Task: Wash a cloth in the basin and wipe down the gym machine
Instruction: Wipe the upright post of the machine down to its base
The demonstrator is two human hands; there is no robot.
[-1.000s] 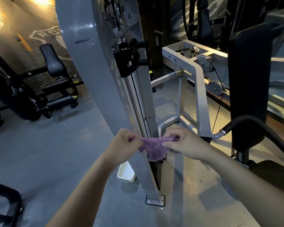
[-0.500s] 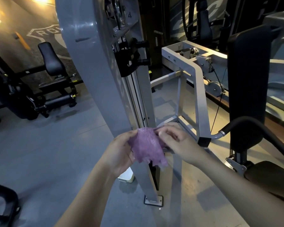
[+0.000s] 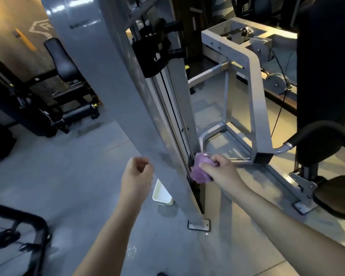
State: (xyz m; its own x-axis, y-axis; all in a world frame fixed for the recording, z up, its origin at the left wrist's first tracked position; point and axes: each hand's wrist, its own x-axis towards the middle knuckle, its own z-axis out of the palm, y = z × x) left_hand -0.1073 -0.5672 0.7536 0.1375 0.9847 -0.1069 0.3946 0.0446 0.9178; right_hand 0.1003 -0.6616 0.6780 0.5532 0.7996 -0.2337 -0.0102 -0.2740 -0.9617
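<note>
A grey gym machine upright [image 3: 116,92] slants down through the middle of the view to a bolted foot plate. My right hand [image 3: 221,172] grips a bunched purple cloth [image 3: 199,172] and holds it against the right edge of the upright, low down by the guide rails. My left hand [image 3: 136,176] hovers just left of the upright with its fingers curled and nothing in it. A white basin [image 3: 161,194] stands on the floor behind the upright, partly hidden by it.
A grey tubular frame [image 3: 255,100] with pulleys stands to the right. A black back pad [image 3: 323,56], a curved black handle [image 3: 315,130] and a seat [image 3: 337,194] are at far right. Another black machine [image 3: 60,92] sits at left; a black frame [image 3: 18,236] lies bottom left.
My left hand let go of the cloth and drew back to the left of the upright. My right hand bunched the cloth and carried it to the upright's right edge.
</note>
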